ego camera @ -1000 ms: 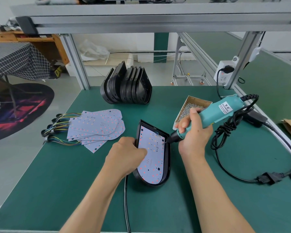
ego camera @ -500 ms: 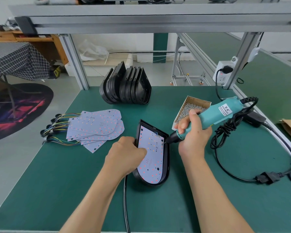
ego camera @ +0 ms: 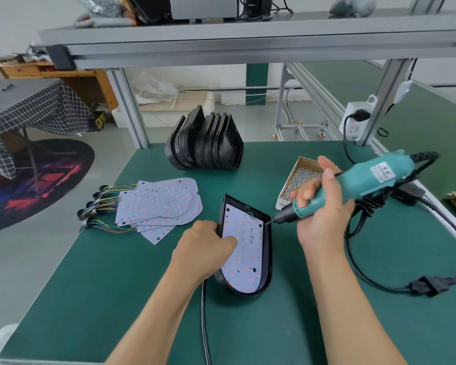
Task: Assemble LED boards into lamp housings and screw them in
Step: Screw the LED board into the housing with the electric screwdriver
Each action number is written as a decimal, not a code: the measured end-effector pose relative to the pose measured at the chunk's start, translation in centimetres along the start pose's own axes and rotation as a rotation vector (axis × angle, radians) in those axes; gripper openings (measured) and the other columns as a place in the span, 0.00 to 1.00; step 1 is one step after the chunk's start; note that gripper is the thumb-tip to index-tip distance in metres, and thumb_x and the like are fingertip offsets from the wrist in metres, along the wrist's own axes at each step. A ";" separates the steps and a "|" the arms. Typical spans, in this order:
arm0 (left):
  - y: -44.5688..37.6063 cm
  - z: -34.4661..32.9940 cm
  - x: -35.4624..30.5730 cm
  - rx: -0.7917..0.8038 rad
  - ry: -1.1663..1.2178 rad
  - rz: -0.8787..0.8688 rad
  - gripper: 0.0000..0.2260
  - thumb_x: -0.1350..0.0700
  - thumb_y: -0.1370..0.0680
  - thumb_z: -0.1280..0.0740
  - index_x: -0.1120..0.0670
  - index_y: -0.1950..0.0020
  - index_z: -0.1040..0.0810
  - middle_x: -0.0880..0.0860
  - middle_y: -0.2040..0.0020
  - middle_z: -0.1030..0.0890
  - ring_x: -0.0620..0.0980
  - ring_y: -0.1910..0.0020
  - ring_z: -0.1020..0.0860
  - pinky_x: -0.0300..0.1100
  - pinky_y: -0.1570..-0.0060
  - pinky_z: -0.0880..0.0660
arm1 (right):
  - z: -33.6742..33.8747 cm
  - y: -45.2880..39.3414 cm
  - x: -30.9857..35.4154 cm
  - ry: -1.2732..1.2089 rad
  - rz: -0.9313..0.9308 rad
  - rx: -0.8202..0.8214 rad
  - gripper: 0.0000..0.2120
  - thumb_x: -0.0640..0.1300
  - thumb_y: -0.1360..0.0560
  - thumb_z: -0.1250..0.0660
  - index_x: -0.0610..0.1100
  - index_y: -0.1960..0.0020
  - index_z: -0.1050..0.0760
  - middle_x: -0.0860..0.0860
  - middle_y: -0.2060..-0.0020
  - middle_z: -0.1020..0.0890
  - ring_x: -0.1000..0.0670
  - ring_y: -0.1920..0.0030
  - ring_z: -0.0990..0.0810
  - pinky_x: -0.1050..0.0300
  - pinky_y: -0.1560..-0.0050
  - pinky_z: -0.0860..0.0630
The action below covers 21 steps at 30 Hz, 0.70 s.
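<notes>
Here, on the green worktop [ego camera: 132, 291]: one black lamp housing [ego camera: 267, 262] with an LED board [ego camera: 244, 248] seated inside, near the front middle. Left hand [ego camera: 204, 252] rests on the housing's left edge, fingers curled over onto the board. Right hand [ego camera: 323, 206], grip closed round a teal electric screwdriver [ego camera: 353, 184], tip at the housing's upper right corner. Behind: spare housings [ego camera: 204, 144], loose boards [ego camera: 159, 204], box of screws [ego camera: 299, 180].

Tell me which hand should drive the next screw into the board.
Right. The right hand already grips the electric screwdriver, its tip at the LED board's upper right corner, with the screw box beside it. The left hand is busy steadying the housing.
</notes>
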<state>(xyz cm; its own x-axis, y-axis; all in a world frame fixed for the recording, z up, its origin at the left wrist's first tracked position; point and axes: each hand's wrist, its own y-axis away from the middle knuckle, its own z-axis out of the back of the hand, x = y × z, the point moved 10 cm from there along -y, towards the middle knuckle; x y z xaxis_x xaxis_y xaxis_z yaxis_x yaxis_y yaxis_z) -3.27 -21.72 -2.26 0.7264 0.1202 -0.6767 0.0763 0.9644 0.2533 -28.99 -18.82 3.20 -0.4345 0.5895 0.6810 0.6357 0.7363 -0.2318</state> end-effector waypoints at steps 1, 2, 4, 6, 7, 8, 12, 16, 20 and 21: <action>0.1 0.2 0.0 -0.014 0.009 0.002 0.15 0.42 0.32 0.33 0.52 0.65 0.32 0.44 0.72 0.26 0.51 0.69 0.28 0.41 0.67 0.33 | 0.0 -0.1 0.5 -0.034 -0.007 0.006 0.12 0.46 0.20 0.35 0.44 0.40 0.21 0.50 0.72 0.30 0.50 0.74 0.33 0.55 0.63 0.25; 0.4 0.7 0.3 -0.025 0.032 0.019 0.20 0.37 0.31 0.33 0.51 0.66 0.35 0.43 0.74 0.29 0.50 0.71 0.32 0.42 0.68 0.36 | 0.0 -0.1 0.8 -0.063 -0.021 0.005 0.11 0.46 0.19 0.36 0.44 0.40 0.21 0.50 0.72 0.30 0.50 0.74 0.33 0.56 0.63 0.25; 0.9 2.0 0.9 -0.056 0.167 0.071 0.26 0.26 0.33 0.35 0.49 0.63 0.33 0.43 0.71 0.31 0.49 0.71 0.34 0.43 0.67 0.38 | 0.2 0.0 1.2 -0.108 -0.060 -0.007 0.10 0.47 0.17 0.38 0.45 0.42 0.21 0.51 0.72 0.30 0.51 0.73 0.33 0.56 0.62 0.25; 1.3 3.3 2.4 -0.106 0.454 0.172 0.25 0.29 0.30 0.36 0.52 0.57 0.26 0.48 0.68 0.29 0.51 0.70 0.33 0.44 0.66 0.37 | 0.4 0.3 1.1 -0.158 -0.105 -0.022 0.10 0.48 0.16 0.39 0.46 0.44 0.21 0.52 0.71 0.31 0.52 0.73 0.34 0.57 0.61 0.25; 1.5 3.5 3.2 -0.116 0.659 0.208 0.20 0.39 0.25 0.35 0.56 0.53 0.24 0.50 0.68 0.27 0.51 0.72 0.32 0.42 0.68 0.35 | 0.5 0.4 0.9 -0.185 -0.126 -0.025 0.10 0.49 0.16 0.39 0.46 0.45 0.21 0.53 0.71 0.31 0.53 0.73 0.34 0.57 0.61 0.25; 1.6 3.5 3.3 -0.097 0.894 0.220 0.12 0.50 0.21 0.35 0.59 0.50 0.23 0.53 0.66 0.25 0.51 0.73 0.29 0.41 0.70 0.30 | 0.5 0.5 0.7 -0.211 -0.146 -0.025 0.10 0.50 0.16 0.39 0.47 0.46 0.21 0.53 0.72 0.32 0.53 0.73 0.34 0.58 0.61 0.25; 2.6 3.0 0.4 0.124 1.492 0.153 0.13 0.76 0.19 0.47 0.67 0.42 0.26 0.68 0.46 0.19 0.61 0.49 0.14 0.48 0.54 0.15 | 0.9 1.0 -0.4 -0.267 -0.203 -0.039 0.10 0.50 0.16 0.39 0.47 0.48 0.22 0.54 0.72 0.32 0.54 0.73 0.34 0.59 0.61 0.26; 2.5 2.4 -2.1 0.175 1.460 0.065 0.10 0.74 0.17 0.44 0.69 0.39 0.29 0.71 0.45 0.17 0.63 0.46 0.14 0.43 0.52 0.15 | 1.1 1.1 -0.6 -0.305 -0.225 -0.056 0.09 0.50 0.17 0.38 0.47 0.48 0.22 0.54 0.72 0.32 0.55 0.73 0.34 0.59 0.61 0.26; 2.5 1.3 -4.0 0.213 1.290 -0.017 0.08 0.64 0.13 0.45 0.66 0.39 0.29 0.66 0.49 0.14 0.58 0.52 0.12 0.38 0.59 0.17 | 0.8 0.8 -0.2 -0.360 -0.237 -0.068 0.09 0.51 0.17 0.37 0.47 0.49 0.23 0.55 0.72 0.32 0.55 0.74 0.34 0.59 0.61 0.26; 2.4 1.3 -4.3 0.186 1.177 -0.057 0.08 0.61 0.12 0.44 0.64 0.40 0.29 0.64 0.52 0.13 0.55 0.57 0.12 0.37 0.63 0.19 | 0.6 0.8 -0.1 -0.378 -0.242 -0.068 0.09 0.51 0.17 0.37 0.47 0.49 0.23 0.55 0.72 0.32 0.56 0.74 0.34 0.60 0.62 0.26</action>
<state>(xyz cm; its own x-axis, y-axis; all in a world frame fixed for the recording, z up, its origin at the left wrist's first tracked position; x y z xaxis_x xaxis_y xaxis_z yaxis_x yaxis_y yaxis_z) -5.34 -20.18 2.15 -0.3469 0.3139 -0.8838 0.2566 0.9381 0.2325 -28.87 -18.11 2.53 -0.7701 0.4921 0.4059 0.5220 0.8519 -0.0424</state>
